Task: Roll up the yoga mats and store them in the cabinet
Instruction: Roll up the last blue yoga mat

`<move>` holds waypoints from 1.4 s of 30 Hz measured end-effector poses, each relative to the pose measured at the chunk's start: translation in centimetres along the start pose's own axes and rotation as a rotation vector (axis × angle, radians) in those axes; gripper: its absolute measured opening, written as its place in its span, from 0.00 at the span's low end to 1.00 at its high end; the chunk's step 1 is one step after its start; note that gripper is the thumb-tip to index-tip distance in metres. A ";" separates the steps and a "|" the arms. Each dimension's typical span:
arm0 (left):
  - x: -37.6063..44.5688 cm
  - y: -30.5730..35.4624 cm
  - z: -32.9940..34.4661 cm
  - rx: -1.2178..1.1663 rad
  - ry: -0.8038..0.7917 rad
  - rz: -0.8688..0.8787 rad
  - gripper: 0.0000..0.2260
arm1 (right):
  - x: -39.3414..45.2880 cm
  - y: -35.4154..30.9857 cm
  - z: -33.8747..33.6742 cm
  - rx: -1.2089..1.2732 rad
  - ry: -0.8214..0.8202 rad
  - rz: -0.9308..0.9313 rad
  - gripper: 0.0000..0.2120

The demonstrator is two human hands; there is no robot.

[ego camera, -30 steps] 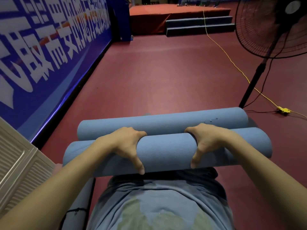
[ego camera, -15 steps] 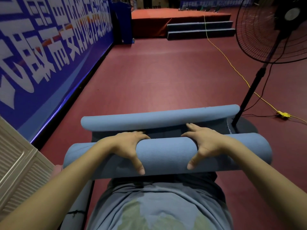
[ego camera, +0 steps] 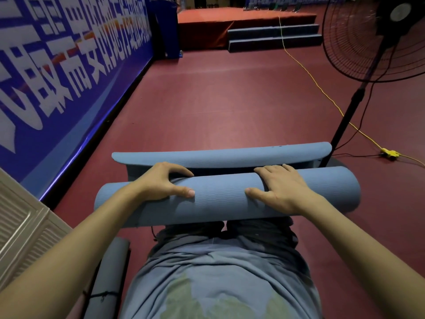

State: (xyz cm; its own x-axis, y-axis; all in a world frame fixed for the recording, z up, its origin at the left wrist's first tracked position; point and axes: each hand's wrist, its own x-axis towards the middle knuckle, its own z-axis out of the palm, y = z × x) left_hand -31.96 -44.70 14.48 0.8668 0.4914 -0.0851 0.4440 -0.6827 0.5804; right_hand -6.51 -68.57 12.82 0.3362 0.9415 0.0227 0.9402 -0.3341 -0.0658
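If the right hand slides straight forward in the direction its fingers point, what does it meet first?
Most likely the curled far end of the blue mat, just past the fingertips of the right hand resting on the roll. Depth is hard to judge.

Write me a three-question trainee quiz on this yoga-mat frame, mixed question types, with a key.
1. True or false: both hands are on the blue rolled mat.
2. Where is the dark rolled mat? A) on the stage B) on the floor at the person's left, beside the beige panel C) under the fan
3. What does the yellow cable on the floor end in?

Key
1. True: the left hand and right hand rest on top of it, thumbs toward the person.
2. B
3. A yellow plug block, near the fan stand.
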 end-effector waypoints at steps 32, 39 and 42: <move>-0.2 4.0 0.4 0.375 -0.301 -0.111 0.40 | 3.4 1.4 -0.6 0.141 -0.222 0.102 0.40; -0.3 4.1 0.6 0.222 -0.501 -0.132 0.35 | 3.0 1.4 -0.5 0.284 -0.435 0.209 0.46; -0.5 3.6 0.9 0.182 -0.453 -0.129 0.34 | 2.6 1.2 -0.3 0.297 -0.330 0.171 0.40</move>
State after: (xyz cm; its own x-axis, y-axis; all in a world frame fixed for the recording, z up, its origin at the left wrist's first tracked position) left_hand -30.58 -47.89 15.93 0.7957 0.3217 -0.5132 0.5517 -0.7347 0.3948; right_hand -4.53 -66.58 13.15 0.4048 0.8536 -0.3279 0.8005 -0.5041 -0.3240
